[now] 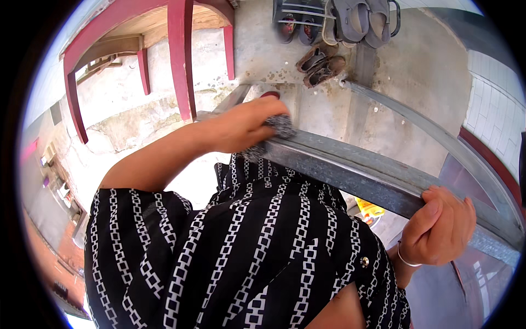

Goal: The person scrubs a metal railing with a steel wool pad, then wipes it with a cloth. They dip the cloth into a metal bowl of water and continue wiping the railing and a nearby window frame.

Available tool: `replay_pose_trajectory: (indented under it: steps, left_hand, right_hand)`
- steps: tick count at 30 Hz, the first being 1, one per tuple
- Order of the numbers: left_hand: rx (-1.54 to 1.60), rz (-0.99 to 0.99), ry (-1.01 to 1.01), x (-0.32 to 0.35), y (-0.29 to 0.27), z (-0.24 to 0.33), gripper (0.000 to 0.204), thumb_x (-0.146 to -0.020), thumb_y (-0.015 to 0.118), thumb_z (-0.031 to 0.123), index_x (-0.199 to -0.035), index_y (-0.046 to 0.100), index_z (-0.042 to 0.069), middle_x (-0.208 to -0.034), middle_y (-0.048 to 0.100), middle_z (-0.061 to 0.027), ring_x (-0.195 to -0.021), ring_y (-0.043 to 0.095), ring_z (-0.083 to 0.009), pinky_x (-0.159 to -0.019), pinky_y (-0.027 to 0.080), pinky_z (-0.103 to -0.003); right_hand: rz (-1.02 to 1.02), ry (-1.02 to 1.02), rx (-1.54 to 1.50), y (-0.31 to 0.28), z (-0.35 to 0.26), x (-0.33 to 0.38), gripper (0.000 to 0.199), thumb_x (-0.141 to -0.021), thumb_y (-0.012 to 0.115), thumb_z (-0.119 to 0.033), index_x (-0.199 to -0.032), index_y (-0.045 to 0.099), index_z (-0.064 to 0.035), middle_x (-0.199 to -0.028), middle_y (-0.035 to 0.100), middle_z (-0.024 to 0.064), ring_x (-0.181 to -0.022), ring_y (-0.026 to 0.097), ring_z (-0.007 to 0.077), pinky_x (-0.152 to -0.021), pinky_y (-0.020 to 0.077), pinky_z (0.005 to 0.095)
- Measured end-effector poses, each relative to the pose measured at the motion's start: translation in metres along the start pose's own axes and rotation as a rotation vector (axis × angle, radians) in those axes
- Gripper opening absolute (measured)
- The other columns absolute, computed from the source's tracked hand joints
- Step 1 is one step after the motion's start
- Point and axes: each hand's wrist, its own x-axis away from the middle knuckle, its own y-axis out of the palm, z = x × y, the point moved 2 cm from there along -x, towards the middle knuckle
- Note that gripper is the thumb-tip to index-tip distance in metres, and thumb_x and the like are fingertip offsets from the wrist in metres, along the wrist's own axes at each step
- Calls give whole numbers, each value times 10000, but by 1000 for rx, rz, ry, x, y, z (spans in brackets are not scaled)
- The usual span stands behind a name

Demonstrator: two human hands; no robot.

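Note:
A grey metal frame [350, 172], perhaps a window or door frame, crosses in front of my body, its near bar slanting down to the right. My left hand [246, 125] is closed around a grey, wiry scouring pad [282, 126]. The pad is wrapped over the bar's left part and presses on it. Toward the bar's right end, my right hand [442, 226] grips the bar, thumb on the near side; its fingertips are partly hidden. The frame's far bar [422, 112] runs beyond, apart from both hands.
Brown worn shoes [320, 64] lie on the concrete floor [263, 49] beyond the frame, below a rack of grey shoes [359, 22]. A red-legged wooden table [183, 60] stands at the upper left. Something yellow [370, 209] shows beneath the bar.

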Motion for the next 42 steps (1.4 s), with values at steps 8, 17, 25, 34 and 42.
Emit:
replay_pose_trajectory:
  steps: [8, 17, 25, 34, 42]
  left_hand:
    - [82, -81, 243, -32, -7, 45, 455, -647, 491, -113, -1068, 528, 54, -1026, 509, -125, -998, 513, -307, -923, 389, -394]
    - [230, -209, 724, -126, 19, 156, 360, -717, 581, -34, -1066, 530, 40, -1007, 522, -128, -972, 522, -309, -851, 419, -404]
    - [199, -251, 678, -106, 6, 116, 346, -680, 563, -24, -1019, 539, 41, -931, 542, -118, -930, 523, -314, -828, 429, -407]
    - [178, -348, 830, -152, 10, 150, 294, -712, 509, -2, -996, 568, 49, -914, 550, -118, -902, 530, -296, -839, 423, -384]
    - [255, -167, 1148, -234, 47, 330, 283, -816, 526, 28, -1098, 502, 29, -1010, 545, -134, -945, 542, -271, -849, 422, -356]
  right_hand:
    - [380, -117, -288, 2, 51, 10, 356, -953, 382, -228, -686, 557, -70, -666, 599, 59, -590, 581, 214, -812, 464, 412]
    - [356, -62, -155, -6, 57, 5, 408, -999, 294, -281, -679, 474, -103, -610, 520, 22, -540, 506, 168, -783, 456, 403]
    - [459, 18, -139, 4, 49, 9, 406, -988, 314, -312, -655, 472, -140, -594, 504, -12, -523, 477, 145, -778, 439, 365]
    - [960, -94, -389, 18, 61, 13, 324, -947, 340, -373, -796, 489, -129, -959, 494, 90, -965, 525, 284, -999, 414, 556]
    - [901, -99, -406, 4, 61, 14, 207, -926, 436, -310, -909, 566, -150, -1039, 552, 60, -1165, 485, 336, -1052, 300, 606]
